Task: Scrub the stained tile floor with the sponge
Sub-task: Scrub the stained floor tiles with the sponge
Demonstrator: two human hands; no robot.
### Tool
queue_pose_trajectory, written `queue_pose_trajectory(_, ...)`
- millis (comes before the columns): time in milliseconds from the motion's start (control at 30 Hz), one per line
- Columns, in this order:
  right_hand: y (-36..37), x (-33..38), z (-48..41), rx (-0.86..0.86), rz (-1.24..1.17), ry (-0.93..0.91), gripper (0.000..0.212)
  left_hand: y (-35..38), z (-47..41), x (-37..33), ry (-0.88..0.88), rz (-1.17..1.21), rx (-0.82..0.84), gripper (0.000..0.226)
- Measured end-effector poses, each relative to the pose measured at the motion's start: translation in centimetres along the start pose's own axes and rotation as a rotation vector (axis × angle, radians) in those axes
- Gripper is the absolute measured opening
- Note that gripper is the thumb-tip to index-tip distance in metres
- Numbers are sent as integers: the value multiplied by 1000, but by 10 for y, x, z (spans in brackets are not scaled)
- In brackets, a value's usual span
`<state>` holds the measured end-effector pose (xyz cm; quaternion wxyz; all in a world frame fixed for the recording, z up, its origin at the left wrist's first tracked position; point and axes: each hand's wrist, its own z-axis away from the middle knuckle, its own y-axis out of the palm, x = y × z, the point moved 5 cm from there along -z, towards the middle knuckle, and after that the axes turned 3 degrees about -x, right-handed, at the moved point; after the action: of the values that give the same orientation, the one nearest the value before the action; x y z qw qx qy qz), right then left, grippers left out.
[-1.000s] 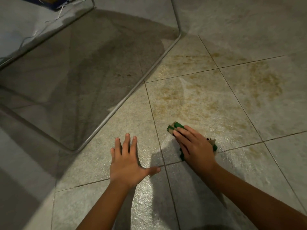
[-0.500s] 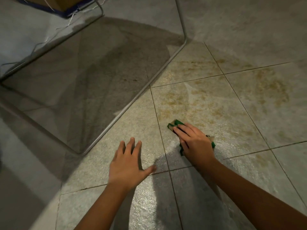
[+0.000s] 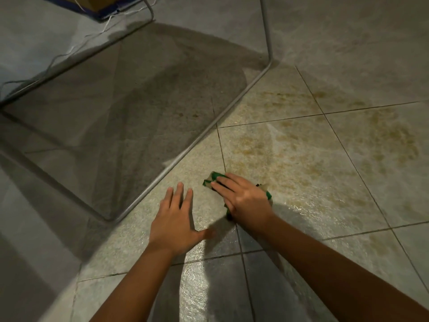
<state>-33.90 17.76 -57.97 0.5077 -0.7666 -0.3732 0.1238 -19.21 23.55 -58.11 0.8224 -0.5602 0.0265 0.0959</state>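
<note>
Grey tile floor [image 3: 290, 201], wet and shining near the person, dim light. Head view, the only one: brownish stains [image 3: 392, 138] spread across the tiles to the right and far side, thinner toward the middle. A bent metal tube frame [image 3: 209, 133] lies across the left half, casting a wide shadow. A cardboard box [image 3: 97, 1] and a thin cable [image 3: 76, 45] sit at the far left. The green sponge [image 3: 214, 178] lies on the floor at a grout line, at the near-left edge of the stained patch, under the right hand [image 3: 246, 201]. The fingers there lie straight and close together, pressing down on it; a green corner pokes out past the fingertips and another by the wrist. Cannot tell whether the thumb tucks round its edge. The left hand [image 3: 173, 226] is flat on the tile just left of the sponge, fingers a little apart, thumb spread wide, bracing. Judgement: mid-scrub, most staining not yet reached. To do it well, bear weight through the palm, work short overlapping strokes outward to the right and far side, follow the grout, and shift the bracing hand before overreaching on the slick tile.
</note>
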Motion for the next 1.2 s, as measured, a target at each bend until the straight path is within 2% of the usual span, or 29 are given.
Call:
queue_pose_trajectory(100, 2, -17, -16, -24, 53, 96, 47, -1, -1, 0, 7, -24, 2, 114)
queue_pose_trajectory(200, -2, -23, -8, -81, 67, 145, 47, -1, -1, 0, 9, -8, 3, 115)
queue_pose_trajectory(300, -5, -25, 7, -26, 52, 263, 55, -1, 0, 1, 9, 7, -2, 115)
queue_pose_trajectory(400, -7, -17, 10, 25, 27, 191, 57, 0, 0, 1, 3, 21, -14, 114)
queue_pose_trajectory(500, 1, -7, -1, 29, -45, 76, 46, 0, 1, 1, 2, 40, -33, 113)
queue_pose_trajectory(667, 33, -6, -34, 65, -57, 35, 47, 0, 1, 1, -4, 41, -36, 114)
queue_pose_trajectory(867, 33, -22, -48, 37, 25, 91, 49, -2, 2, 0, 3, 16, -6, 114)
queue_pose_trajectory(967, 25, -26, -37, -36, 77, 150, 36, -3, 2, -1, 9, -12, 11, 114)
queue_pose_trajectory(1067, 14, -27, -16, -47, 54, 226, 42, -3, 2, -1, 12, -18, 22, 112)
queue_pose_trajectory(1133, 7, -20, -2, -48, 13, 163, 36, -3, 1, -1, 7, -14, 40, 112)
queue_pose_trajectory(1200, 3, -13, 6, -37, -6, 90, 38, -3, 0, -1, 0, -14, 51, 112)
